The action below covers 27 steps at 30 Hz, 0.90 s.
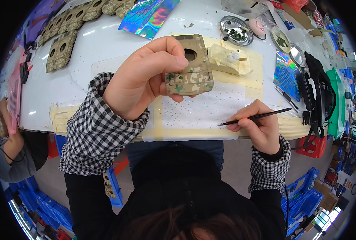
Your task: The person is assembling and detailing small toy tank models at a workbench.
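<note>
My left hand (142, 74) holds a camouflage-patterned case (192, 76) up over the table, thumb on its face beside a dark oval opening. My right hand (260, 126) pinches a slim black pen-shaped tool (270, 114), its fine tip pointing left over a white sheet (194, 130). Tiny coloured specks (186, 109) are scattered across that sheet, which is edged with yellowish tape. Just right of the case sits a tape-covered yellowish block (224, 60) bearing a small white cup (233, 57). The hidden fingers of my left hand are behind the case.
Similar camouflage cases (61, 51) stand in rows at the far left. Shiny holographic bags (148, 18) lie at the back and right. A round tin (248, 39) holds dark green bits. Black straps (320, 76) and a green basket (336, 104) are rightmost. Someone's arm (13, 150) shows at left.
</note>
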### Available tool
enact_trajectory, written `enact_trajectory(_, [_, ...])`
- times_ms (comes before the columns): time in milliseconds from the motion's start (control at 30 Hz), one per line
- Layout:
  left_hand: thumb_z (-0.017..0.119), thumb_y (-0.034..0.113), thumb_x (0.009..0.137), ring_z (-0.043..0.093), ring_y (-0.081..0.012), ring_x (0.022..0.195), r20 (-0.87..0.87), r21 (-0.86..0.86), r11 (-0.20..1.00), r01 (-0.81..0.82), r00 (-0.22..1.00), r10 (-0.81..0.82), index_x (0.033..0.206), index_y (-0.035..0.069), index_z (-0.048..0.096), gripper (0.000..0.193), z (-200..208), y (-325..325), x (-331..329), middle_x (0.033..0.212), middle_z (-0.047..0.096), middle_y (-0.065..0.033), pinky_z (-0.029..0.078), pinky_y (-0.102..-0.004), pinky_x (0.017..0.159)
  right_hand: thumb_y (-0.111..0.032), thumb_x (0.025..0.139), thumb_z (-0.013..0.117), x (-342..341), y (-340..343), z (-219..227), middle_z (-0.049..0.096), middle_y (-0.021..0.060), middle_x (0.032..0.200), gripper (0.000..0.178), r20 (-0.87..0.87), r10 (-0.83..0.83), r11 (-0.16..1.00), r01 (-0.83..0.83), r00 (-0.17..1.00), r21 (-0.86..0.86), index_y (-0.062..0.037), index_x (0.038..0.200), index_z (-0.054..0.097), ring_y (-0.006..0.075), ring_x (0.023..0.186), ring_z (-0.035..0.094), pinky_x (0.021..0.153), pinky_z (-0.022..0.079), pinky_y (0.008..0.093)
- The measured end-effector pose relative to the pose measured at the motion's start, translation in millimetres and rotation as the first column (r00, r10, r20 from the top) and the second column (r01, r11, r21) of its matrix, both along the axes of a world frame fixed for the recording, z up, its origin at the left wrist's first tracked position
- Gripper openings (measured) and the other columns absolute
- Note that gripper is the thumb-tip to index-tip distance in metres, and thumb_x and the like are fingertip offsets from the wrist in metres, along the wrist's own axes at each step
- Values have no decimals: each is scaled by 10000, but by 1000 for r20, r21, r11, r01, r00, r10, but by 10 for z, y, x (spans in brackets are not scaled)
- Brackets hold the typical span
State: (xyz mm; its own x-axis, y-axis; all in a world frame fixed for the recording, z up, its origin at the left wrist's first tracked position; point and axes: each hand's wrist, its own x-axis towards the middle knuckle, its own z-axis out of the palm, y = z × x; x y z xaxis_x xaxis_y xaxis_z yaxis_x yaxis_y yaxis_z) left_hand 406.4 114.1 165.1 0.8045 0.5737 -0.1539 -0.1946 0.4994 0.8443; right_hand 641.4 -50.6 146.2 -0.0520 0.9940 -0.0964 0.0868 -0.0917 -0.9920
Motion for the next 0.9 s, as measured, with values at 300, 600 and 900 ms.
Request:
enact_trajectory(300, [572, 184, 875, 619, -73, 623, 6, -3, 1000, -2, 1000, 2, 874, 82, 534, 109, -8, -2, -4, 751, 626, -28, 556, -226, 583, -32, 906, 575, 4, -1, -10, 651, 120, 823, 92, -18, 6, 1000, -6, 1000, -4, 53, 906, 539, 119, 763, 632, 703, 517, 227])
enact_trajectory(600, [580, 190, 870, 605, -63, 609, -12, -4, 1000, -3, 1000, 3, 876, 86, 534, 114, 10, -4, -10, 740, 606, -8, 555, -227, 580, -32, 906, 577, 6, -2, -10, 650, 121, 823, 93, -37, -2, 1000, 2, 999, 0, 53, 910, 538, 120, 757, 632, 700, 516, 227])
enact_trajectory(900, [582, 189, 871, 603, -64, 611, 2, -9, 1000, -7, 1000, 7, 880, 84, 536, 116, 10, -11, -6, 736, 604, -9, 552, -230, 573, -33, 905, 580, 6, 1, -8, 653, 118, 815, 93, -19, 4, 1000, -4, 1000, -2, 49, 895, 538, 119, 756, 633, 699, 517, 226])
